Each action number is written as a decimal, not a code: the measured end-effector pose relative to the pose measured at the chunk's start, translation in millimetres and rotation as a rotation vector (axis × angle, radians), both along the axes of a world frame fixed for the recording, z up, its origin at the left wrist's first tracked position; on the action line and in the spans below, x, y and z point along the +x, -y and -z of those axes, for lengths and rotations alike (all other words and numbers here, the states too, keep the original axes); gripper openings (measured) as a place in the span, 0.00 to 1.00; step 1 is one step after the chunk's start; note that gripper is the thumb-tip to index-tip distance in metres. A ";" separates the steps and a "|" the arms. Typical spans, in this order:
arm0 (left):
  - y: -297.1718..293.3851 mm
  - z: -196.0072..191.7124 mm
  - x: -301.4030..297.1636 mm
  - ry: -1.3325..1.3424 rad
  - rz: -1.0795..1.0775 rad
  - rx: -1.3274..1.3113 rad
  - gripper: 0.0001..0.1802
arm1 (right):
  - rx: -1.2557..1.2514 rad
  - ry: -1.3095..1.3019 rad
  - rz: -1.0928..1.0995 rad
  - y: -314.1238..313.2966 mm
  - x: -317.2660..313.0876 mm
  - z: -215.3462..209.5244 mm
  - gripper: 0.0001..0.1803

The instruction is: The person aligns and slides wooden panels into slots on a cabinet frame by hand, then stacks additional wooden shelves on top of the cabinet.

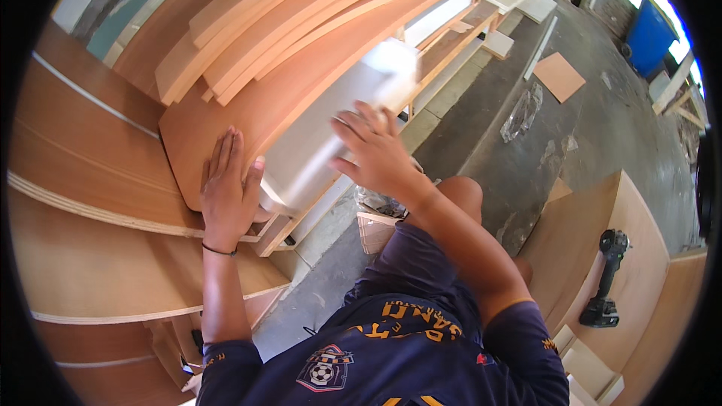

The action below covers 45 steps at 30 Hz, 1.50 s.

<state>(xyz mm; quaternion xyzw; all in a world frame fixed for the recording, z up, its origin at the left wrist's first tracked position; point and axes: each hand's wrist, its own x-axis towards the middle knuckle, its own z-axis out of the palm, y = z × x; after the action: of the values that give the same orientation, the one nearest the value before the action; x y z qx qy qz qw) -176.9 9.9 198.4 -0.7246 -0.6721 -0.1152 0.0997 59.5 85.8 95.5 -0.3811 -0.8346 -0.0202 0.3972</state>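
Through the head view I follow a long white smooth-faced board-like piece [308, 139], which lies along the right long edge of a brown wooden top with cut corners [192, 146]. Whether it rests upon this top or leans at its side, I cannot tell. My left hand [228, 195] is holding nothing: its fingers are straight and lie flat over the near end of the brown top, with the thumb just beside the white piece. My right hand [376, 154] is spread over the right long edge of the white piece, grasping nothing that I can see; it is blurred, so I cannot say if it touches.

I judge the piece to be stiff and of moderate weight, but awkward because of its length. Its glossy face is probably slippery for a flat palm, and the corners may chip. I would therefore take it by both long edges, one hand toward each end, keeping clear of the stacked curved brown wooden strips [286, 34] at the far left.
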 end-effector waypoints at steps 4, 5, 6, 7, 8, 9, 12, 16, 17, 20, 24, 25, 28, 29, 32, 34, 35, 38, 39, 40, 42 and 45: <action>-2.7 1.7 -2.2 0.016 0.006 0.002 0.33 | -0.093 0.002 -0.004 -30.0 -31.8 -5.6 0.26; -2.3 0.6 -1.4 0.028 -0.003 -0.005 0.33 | -0.135 0.029 -0.009 -29.0 -30.5 -9.4 0.26; -3.2 -1.2 1.0 0.042 -0.008 -0.011 0.33 | -0.115 0.009 -0.012 -20.1 -16.8 -10.0 0.25; -0.6 -2.4 -1.2 0.024 -0.009 -0.009 0.33 | -0.105 -0.009 -0.027 0.5 0.2 -11.9 0.25; -1.1 0.5 -2.9 0.014 -0.007 -0.007 0.33 | -0.128 -0.007 -0.022 21.7 20.7 -12.0 0.25; 0.1 2.0 -4.5 0.001 -0.015 -0.007 0.33 | -0.153 -0.008 -0.026 45.7 43.7 -14.2 0.26; 5.9 4.6 -7.8 -0.038 0.007 0.024 0.32 | -0.330 0.118 0.002 116.2 108.0 -24.1 0.28; 5.5 4.1 -2.9 0.003 0.031 0.060 0.31 | -0.382 0.100 0.048 154.3 137.7 -27.6 0.28; 5.9 4.1 -4.0 -0.002 0.027 0.068 0.30 | -0.387 0.096 0.026 145.9 131.3 -32.2 0.28; 8.6 4.3 -9.2 0.009 0.019 0.079 0.30 | -0.342 0.058 -0.035 101.5 85.0 -30.9 0.28; 0.2 5.7 -7.0 0.061 0.056 0.079 0.29 | -0.060 -0.043 -0.071 6.6 9.0 -4.1 0.25; -2.5 6.7 -7.9 0.078 0.072 0.073 0.29 | 0.005 -0.044 -0.048 -8.9 -5.6 0.0 0.25; -4.8 4.7 -3.8 0.045 0.030 0.058 0.28 | -0.015 -0.059 -0.033 -18.3 -17.7 -3.5 0.25; -1.0 1.6 -2.8 0.070 0.022 0.044 0.28 | -0.033 -0.045 -0.049 -6.6 -11.4 -6.2 0.26; 1.7 3.4 -5.5 0.029 -0.003 0.054 0.28 | -0.140 -0.028 -0.048 50.3 46.0 -11.5 0.27; 5.9 6.5 -6.3 -0.015 -0.009 0.069 0.28 | -0.263 0.039 -0.005 99.7 88.2 -14.6 0.29; 8.1 6.8 -6.7 -0.019 -0.010 0.072 0.28 | -0.321 0.076 0.017 123.1 108.3 -17.5 0.29; 7.0 5.7 -3.0 -0.041 0.011 0.077 0.28 | -0.348 0.073 0.049 152.1 136.6 -19.7 0.30; 8.8 6.5 -4.8 -0.053 0.010 0.074 0.28 | -0.337 0.067 0.032 145.7 131.8 -20.3 0.31; 6.8 5.5 -5.1 -0.045 0.025 0.070 0.28 | -0.327 0.063 0.035 141.0 127.8 -25.5 0.31; 4.0 5.7 -4.7 -0.031 0.048 0.082 0.28 | -0.267 0.109 0.015 110.3 102.2 -30.6 0.30; 3.2 2.7 -1.3 -0.014 0.033 0.058 0.29 | -0.092 -0.033 -0.025 39.6 36.8 -3.5 0.30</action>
<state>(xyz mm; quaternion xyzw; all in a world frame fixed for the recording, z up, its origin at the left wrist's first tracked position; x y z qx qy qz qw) -178.2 6.6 195.7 -0.7333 -0.6556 -0.1311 0.1237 96.2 46.2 99.0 -0.3890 -0.8326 0.0297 0.3932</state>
